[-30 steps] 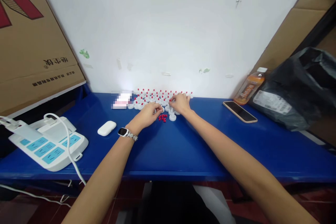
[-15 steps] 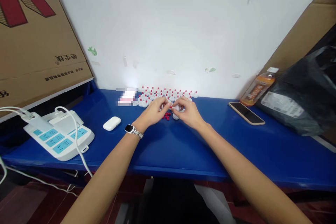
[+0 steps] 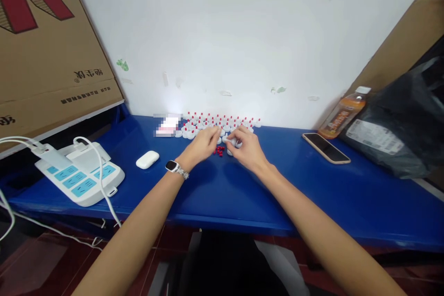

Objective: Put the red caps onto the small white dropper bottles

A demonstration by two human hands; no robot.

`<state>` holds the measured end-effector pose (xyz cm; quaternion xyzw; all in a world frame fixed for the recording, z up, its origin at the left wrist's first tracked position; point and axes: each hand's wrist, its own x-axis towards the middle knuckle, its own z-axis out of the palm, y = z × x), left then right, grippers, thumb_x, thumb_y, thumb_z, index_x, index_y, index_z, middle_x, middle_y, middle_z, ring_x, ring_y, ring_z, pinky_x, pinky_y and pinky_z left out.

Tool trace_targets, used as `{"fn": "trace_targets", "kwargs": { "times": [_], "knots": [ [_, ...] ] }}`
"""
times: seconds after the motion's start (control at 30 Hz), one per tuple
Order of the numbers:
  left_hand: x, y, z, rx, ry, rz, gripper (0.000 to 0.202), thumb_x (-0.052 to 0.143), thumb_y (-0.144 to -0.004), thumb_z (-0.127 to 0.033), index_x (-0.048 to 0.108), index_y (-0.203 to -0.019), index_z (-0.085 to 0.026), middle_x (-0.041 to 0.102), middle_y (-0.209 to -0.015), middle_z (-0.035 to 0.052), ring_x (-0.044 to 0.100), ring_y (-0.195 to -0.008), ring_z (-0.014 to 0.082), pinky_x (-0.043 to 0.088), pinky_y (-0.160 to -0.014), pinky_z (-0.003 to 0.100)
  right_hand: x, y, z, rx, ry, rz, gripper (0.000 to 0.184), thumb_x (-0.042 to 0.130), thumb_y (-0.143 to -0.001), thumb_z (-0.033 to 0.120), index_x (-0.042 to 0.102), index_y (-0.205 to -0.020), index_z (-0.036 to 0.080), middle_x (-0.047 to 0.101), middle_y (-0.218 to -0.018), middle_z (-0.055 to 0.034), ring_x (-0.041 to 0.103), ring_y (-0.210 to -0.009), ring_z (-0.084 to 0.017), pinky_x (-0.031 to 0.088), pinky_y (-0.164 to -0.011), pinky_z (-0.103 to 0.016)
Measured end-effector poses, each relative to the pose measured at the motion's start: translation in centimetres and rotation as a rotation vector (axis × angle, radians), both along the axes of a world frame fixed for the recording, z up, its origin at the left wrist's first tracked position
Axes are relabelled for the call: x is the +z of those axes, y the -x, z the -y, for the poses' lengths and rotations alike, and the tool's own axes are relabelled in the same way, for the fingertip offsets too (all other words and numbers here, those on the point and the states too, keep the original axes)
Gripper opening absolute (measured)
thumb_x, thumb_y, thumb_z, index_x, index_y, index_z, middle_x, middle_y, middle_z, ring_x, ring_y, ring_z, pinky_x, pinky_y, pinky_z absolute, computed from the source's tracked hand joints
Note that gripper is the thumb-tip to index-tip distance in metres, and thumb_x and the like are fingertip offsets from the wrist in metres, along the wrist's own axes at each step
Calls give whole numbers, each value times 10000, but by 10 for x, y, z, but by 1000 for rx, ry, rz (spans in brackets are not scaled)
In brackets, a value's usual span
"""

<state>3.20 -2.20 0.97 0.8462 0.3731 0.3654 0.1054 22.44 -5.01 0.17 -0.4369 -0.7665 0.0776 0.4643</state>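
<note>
My left hand (image 3: 205, 143), wearing a watch at the wrist, has its thumb and fingers pinched together; what they hold, if anything, is too small to see. Across a narrow gap, my right hand (image 3: 247, 146) pinches a small white cap (image 3: 226, 140) between thumb and fingers. Just below the gap lies a little pile of red tips (image 3: 220, 151). More white pieces sit under and beside my right fingers, partly hidden. Behind both hands, rows of white caps with red tips (image 3: 218, 118) stand along the wall.
A power strip (image 3: 81, 189) with plugged-in chargers and white cables is at the left, near a white earbud case (image 3: 147, 159). To the right lie a phone (image 3: 326, 148), an orange drink bottle (image 3: 343, 113) and a dark plastic bag (image 3: 391, 115). A cardboard box (image 3: 52, 64) leans at the left.
My hands were together around a white piece with a red tip; now they are slightly apart. The white cap is in my right fingers.
</note>
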Motion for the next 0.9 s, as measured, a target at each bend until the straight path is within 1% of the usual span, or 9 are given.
{"fn": "trace_targets", "kwargs": {
  "times": [0.1, 0.13, 0.2, 0.27, 0.4, 0.47, 0.53, 0.73, 0.9],
  "knots": [
    [0, 11, -8, 106, 37, 87, 392, 294, -1053, -413, 386, -728, -214, 427, -655, -17, 428, -616, 154, 337, -623, 318, 0, -8, -4, -70, 15, -16, 9, 641, -809, 202, 643, -815, 209, 609, -895, -31, 576, -788, -174, 463, -753, -316],
    [-2, 13, -10, 93, 37, 58, 389, 328, -1044, -420, 413, -728, -209, 448, -673, -10, 447, -643, 158, 354, -640, 315, 1, -10, -5, -82, 17, -40, 26, 649, -804, 215, 655, -828, 209, 602, -921, -38, 581, -832, -183, 465, -767, -319],
    [-9, 16, -15, -14, 69, -11, 316, 423, -1014, -420, 522, -812, -197, 542, -786, 18, 516, -746, 172, 411, -707, 315, 2, -13, -5, -97, 18, -76, 63, 667, -787, 242, 677, -839, 208, 572, -949, -48, 570, -897, -197, 464, -789, -323],
    [-16, 15, -18, -94, 83, -76, 245, 504, -979, -413, 604, -923, -197, 587, -910, 46, 555, -862, 192, 450, -796, 331, 3, -14, -4, -84, 64, -75, 78, 674, -770, 254, 676, -825, 199, 540, -875, -31, 546, -827, -181, 452, -754, -314],
    [-25, 11, -19, -111, 73, -206, 218, 541, -955, -383, 675, -962, -212, 593, -966, 68, 549, -970, 235, 454, -885, 383, 1, -18, 1, 155, 331, -59, 66, 639, -764, 229, 614, -810, 188, 459, -627, 57, 428, -574, -110, 371, -590, -261],
    [-25, 11, -18, -103, 73, -228, 226, 538, -954, -373, 693, -980, -210, 601, -979, 76, 548, -997, 248, 453, -909, 400, -1, -20, 3, 263, 430, -64, 62, 628, -760, 217, 605, -808, 184, 487, -610, 61, 435, -557, -100, 364, -572, -249],
    [-24, 11, -18, -89, 67, -205, 250, 523, -960, -370, 703, -1020, -206, 610, -978, 80, 554, -1001, 249, 455, -917, 404, -3, -22, 3, 298, 473, -43, 60, 629, -753, 210, 618, -801, 176, 548, -641, 42, 486, -579, -105, 391, -588, -248],
    [-17, 19, -22, 43, 25, -91, 239, 495, -970, -339, 682, -958, -191, 631, -916, 67, 574, -912, 225, 469, -865, 386, -10, -25, -4, 213, 507, 101, 59, 639, -774, 203, 667, -817, 174, 647, -688, 10, 580, -617, -125, 435, -624, -254],
    [-15, 36, -29, 285, -43, 6, 132, 534, -926, -255, 641, -967, -190, 634, -936, 67, 577, -941, 236, 470, -877, 388, -13, -25, -7, 95, 397, 111, 112, 650, -802, 216, 670, -908, 187, 682, -701, 12, 597, -618, -131, 440, -634, -258]
  ]
}}
